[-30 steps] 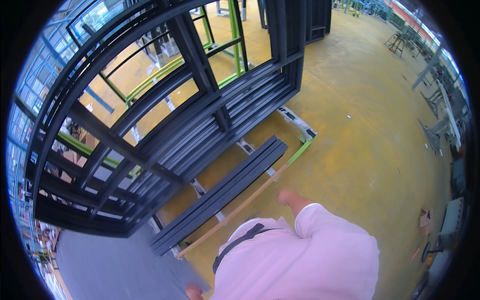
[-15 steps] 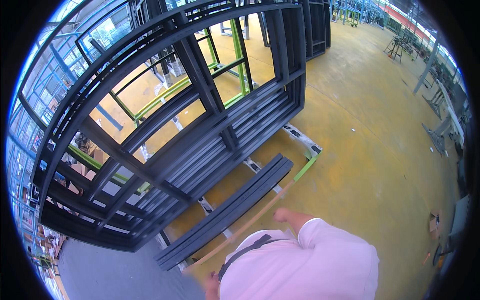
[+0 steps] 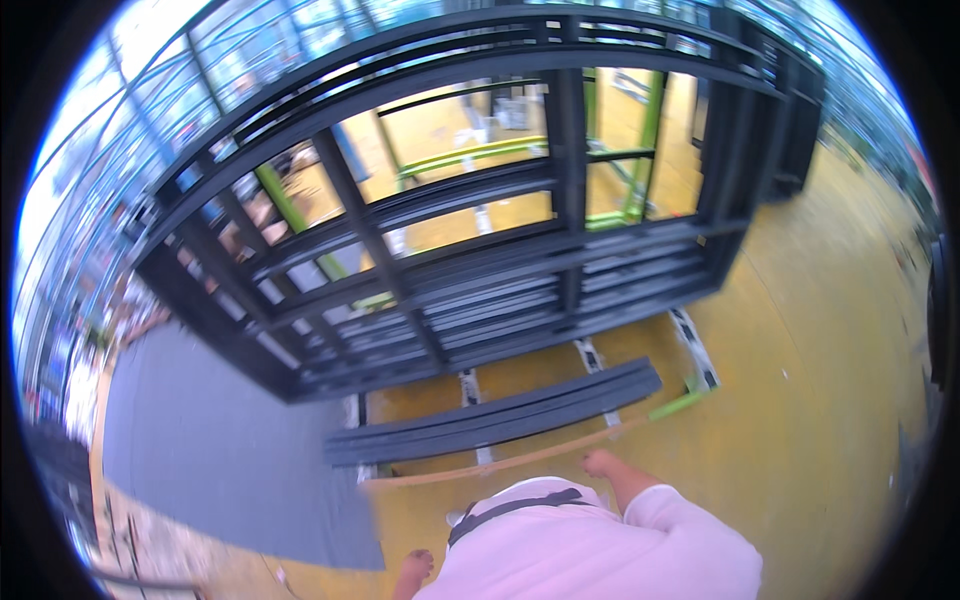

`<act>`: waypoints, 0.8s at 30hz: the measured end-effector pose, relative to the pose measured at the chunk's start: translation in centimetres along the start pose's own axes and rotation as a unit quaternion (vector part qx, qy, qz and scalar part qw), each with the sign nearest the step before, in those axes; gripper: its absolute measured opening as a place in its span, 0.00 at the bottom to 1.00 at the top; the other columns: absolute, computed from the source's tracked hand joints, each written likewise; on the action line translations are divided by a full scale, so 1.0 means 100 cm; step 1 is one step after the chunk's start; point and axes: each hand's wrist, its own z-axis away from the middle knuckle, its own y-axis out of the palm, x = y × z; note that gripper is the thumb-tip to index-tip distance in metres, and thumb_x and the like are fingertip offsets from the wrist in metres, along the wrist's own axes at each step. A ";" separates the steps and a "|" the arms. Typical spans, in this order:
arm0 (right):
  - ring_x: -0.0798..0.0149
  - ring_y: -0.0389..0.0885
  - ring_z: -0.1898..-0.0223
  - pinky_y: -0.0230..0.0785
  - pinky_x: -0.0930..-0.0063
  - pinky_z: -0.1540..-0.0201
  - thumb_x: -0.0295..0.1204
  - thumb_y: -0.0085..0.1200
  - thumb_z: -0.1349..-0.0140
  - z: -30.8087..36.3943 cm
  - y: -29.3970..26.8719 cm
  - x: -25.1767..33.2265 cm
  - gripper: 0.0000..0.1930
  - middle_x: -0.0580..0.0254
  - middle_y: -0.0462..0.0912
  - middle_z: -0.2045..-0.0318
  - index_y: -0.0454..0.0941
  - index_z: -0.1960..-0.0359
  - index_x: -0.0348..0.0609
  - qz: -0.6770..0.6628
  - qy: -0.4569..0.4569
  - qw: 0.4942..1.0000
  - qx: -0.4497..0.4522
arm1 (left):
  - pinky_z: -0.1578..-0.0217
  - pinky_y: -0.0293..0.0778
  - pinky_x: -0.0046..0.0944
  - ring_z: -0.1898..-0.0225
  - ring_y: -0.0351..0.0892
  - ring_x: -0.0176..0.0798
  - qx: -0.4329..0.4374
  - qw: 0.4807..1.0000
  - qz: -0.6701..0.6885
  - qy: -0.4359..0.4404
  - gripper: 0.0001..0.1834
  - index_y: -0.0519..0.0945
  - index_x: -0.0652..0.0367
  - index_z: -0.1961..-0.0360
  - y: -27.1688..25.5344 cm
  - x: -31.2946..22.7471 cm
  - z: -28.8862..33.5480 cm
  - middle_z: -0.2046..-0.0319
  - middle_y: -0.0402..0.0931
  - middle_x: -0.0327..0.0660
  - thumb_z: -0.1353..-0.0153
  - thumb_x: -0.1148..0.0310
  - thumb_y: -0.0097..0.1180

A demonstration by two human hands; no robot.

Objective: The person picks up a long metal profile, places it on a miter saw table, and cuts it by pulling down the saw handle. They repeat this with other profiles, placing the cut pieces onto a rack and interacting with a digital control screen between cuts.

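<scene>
My right hand [image 3: 597,462] hangs in front of my body with its fingers curled in, and I see nothing in it. It is nearest to the orange front bar [image 3: 520,465] of a low rack, apart from it. Lower down on the left is my left hand [image 3: 418,563], slightly blurred, its fingers bent and nothing visible in them. Just beyond the bar, long dark grey profiles [image 3: 500,412] lie side by side across the rack's supports. Behind them stand several large black window-like frames [image 3: 480,262], leaning together. Neither hand touches the profiles or frames.
Whitish crosspieces [image 3: 694,350] of the rack stick out below the frames, with a green end piece [image 3: 676,405] at the right. A grey mat [image 3: 230,440] covers the floor on the left. Yellow floor [image 3: 820,400] extends on the right. More dark frames [image 3: 798,130] stand behind.
The view has turned left, so frames and rack now sit further right and more level. More of the grey mat shows. My left hand has come out from beside my body into fuller view.
</scene>
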 end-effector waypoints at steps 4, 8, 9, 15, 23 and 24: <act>0.55 0.84 0.71 0.76 0.61 0.66 0.42 0.48 0.41 0.008 -0.011 0.020 0.19 0.51 0.85 0.68 0.82 0.58 0.41 -0.063 0.018 0.998 0.015 | 0.68 0.77 0.39 0.70 0.82 0.38 -0.025 0.999 0.042 -0.020 0.22 0.78 0.65 0.49 0.005 0.045 -0.025 0.64 0.82 0.47 0.40 0.62 0.53; 0.62 0.84 0.71 0.76 0.68 0.69 0.37 0.51 0.42 0.004 -0.012 0.011 0.16 0.57 0.85 0.68 0.81 0.58 0.40 -0.075 0.005 0.997 0.030 | 0.51 0.74 0.43 0.54 0.80 0.47 -0.045 0.999 0.001 0.009 0.23 0.78 0.62 0.48 0.005 0.026 -0.027 0.53 0.80 0.50 0.40 0.58 0.52; 0.63 0.84 0.71 0.76 0.68 0.70 0.36 0.51 0.42 0.002 -0.011 0.015 0.16 0.56 0.84 0.68 0.81 0.58 0.40 -0.078 0.008 0.996 0.043 | 0.48 0.72 0.44 0.50 0.79 0.49 -0.056 0.998 -0.017 0.024 0.23 0.78 0.61 0.47 0.005 0.035 -0.030 0.51 0.79 0.51 0.40 0.58 0.52; 0.63 0.83 0.70 0.76 0.69 0.70 0.34 0.53 0.44 -0.001 -0.011 0.024 0.16 0.54 0.84 0.66 0.80 0.57 0.37 -0.095 0.029 0.993 0.064 | 0.42 0.67 0.44 0.43 0.74 0.50 -0.028 1.000 -0.011 -0.001 0.23 0.78 0.56 0.47 0.007 0.022 -0.020 0.47 0.76 0.50 0.40 0.56 0.52; 0.60 0.82 0.72 0.76 0.65 0.72 0.31 0.54 0.46 -0.003 -0.013 0.023 0.15 0.53 0.83 0.69 0.79 0.58 0.34 -0.122 0.021 0.991 0.046 | 0.41 0.66 0.43 0.42 0.72 0.50 -0.041 0.999 -0.020 -0.011 0.23 0.78 0.55 0.47 0.013 0.051 -0.021 0.45 0.75 0.49 0.40 0.55 0.51; 0.60 0.82 0.72 0.76 0.66 0.71 0.33 0.52 0.45 0.001 -0.012 0.024 0.16 0.53 0.83 0.70 0.80 0.59 0.36 -0.119 0.018 0.992 0.042 | 0.41 0.66 0.43 0.42 0.72 0.49 -0.040 0.999 -0.024 -0.012 0.24 0.78 0.55 0.46 0.013 0.055 -0.021 0.45 0.75 0.49 0.40 0.55 0.51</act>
